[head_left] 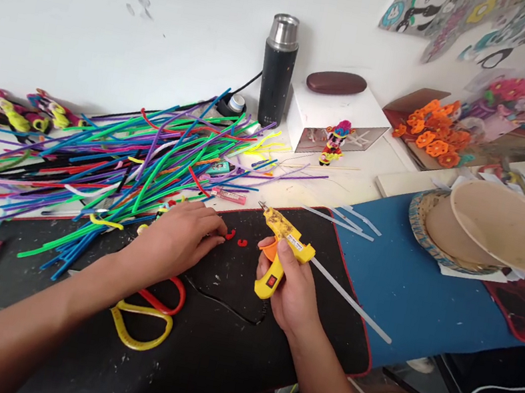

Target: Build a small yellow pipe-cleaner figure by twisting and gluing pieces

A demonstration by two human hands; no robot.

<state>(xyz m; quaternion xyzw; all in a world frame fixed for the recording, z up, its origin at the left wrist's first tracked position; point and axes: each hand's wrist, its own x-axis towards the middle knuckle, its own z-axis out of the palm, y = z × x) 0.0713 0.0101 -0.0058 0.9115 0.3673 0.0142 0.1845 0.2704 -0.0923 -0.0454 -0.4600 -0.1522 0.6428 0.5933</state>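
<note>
My right hand (294, 290) is wrapped round a yellow glue gun (282, 227) with an orange trigger. Its metal tip points up and left, and a long clear glue stick (350, 300) sticks out of its back. My left hand (181, 236) is over the black mat, its fingertips pressed together at a small curved red piece (230, 235). Whether they grip it is hard to make out. A second red piece (243, 243) lies just right of it. Below my left hand are scissors with red and yellow handles (142, 328), partly covered by my forearm.
Many coloured pipe cleaners (146, 162) are heaped at the left. Behind stand a black flask (276, 77), a white box (343, 112) and a small figure (335, 145). Glue sticks (354, 223) and a beige bin (505, 229) are on the right. A black cord (223, 303) crosses the mat.
</note>
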